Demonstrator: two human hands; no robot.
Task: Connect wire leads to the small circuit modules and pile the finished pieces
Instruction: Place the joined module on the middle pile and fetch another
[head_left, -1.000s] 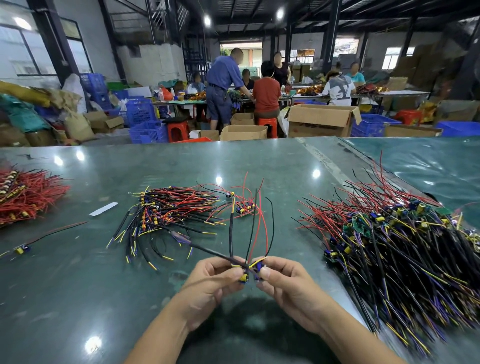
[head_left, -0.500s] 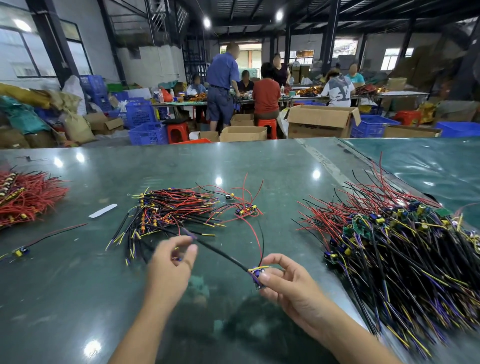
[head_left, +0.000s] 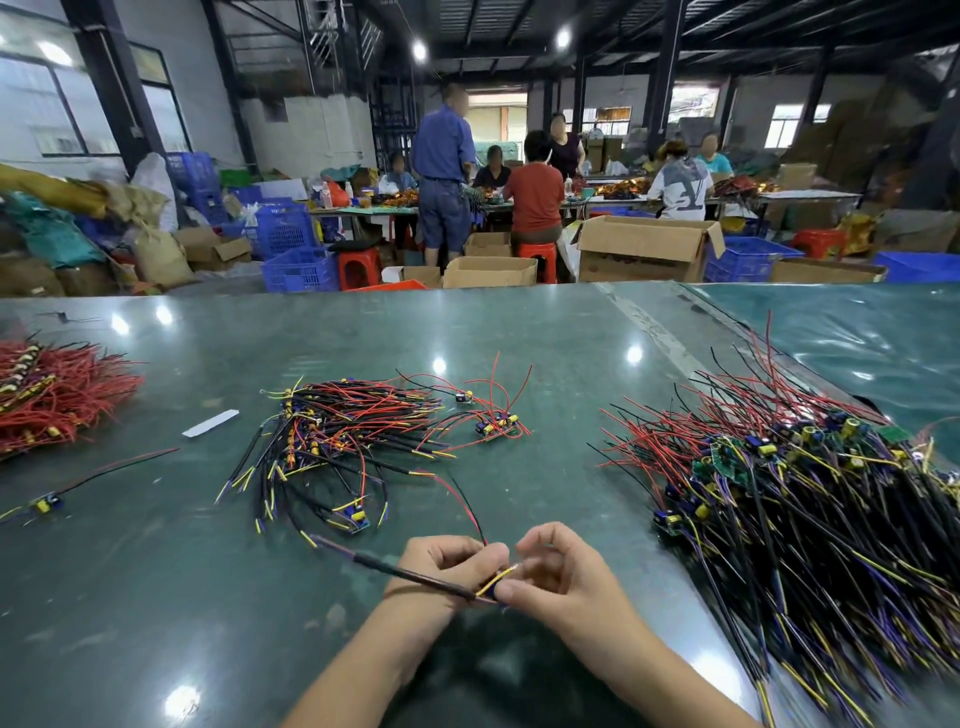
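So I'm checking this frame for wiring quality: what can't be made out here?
All in the head view:
- Module between the left hand and right hand: hidden by fingers; whether any lead is joined cannot be told.
- Large pile on the right: near end blurred, cut off by the right and bottom edges.
- Red wire pile: cut off by the left edge.
- Module markings in the middle pile: too small.

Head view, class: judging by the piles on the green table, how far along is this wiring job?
Done: a small pile of wired modules lies in the middle of the green table. In hand: the left hand and right hand both pinch one module's leads. Left: the big pile on the right is far larger, so most work seems to remain.
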